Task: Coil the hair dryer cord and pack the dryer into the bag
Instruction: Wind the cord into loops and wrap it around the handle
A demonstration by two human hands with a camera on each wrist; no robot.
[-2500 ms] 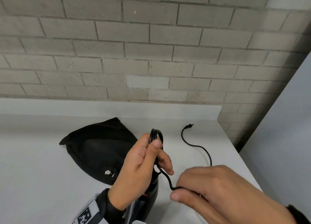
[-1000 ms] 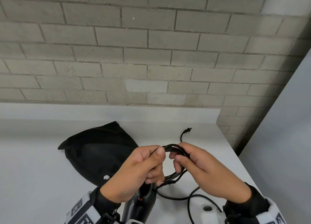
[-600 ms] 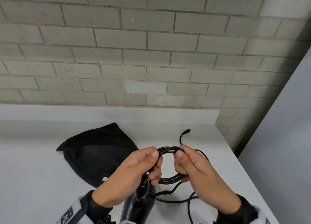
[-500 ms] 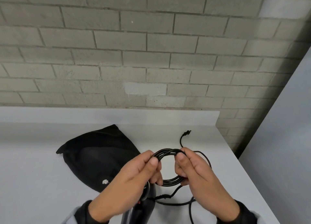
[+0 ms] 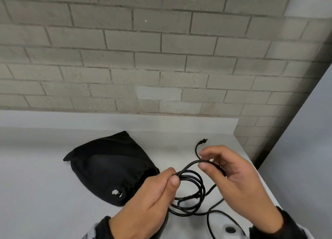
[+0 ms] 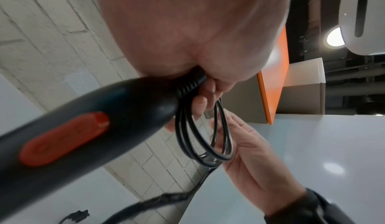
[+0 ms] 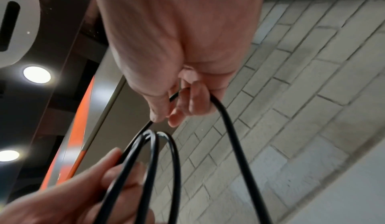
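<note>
At lower centre of the head view, coil (image 5: 190,190) pinched in left hand (image 5: 152,199), fresh loop of cord now drawn wide by right hand (image 5: 233,177); plug (image 5: 202,141) still loose, bag (image 5: 109,167) left, unpacked.

Grey brick wall (image 5: 161,46) behind a white countertop (image 5: 36,176).

both hands are bare, the left hand (image 5: 149,201) at the lower middle of the head view and the right hand (image 5: 239,186) at lower right. each wrist has a black cuff (image 5: 289,222) and, below it, a light grey sleeve (image 5: 303,236).
</note>
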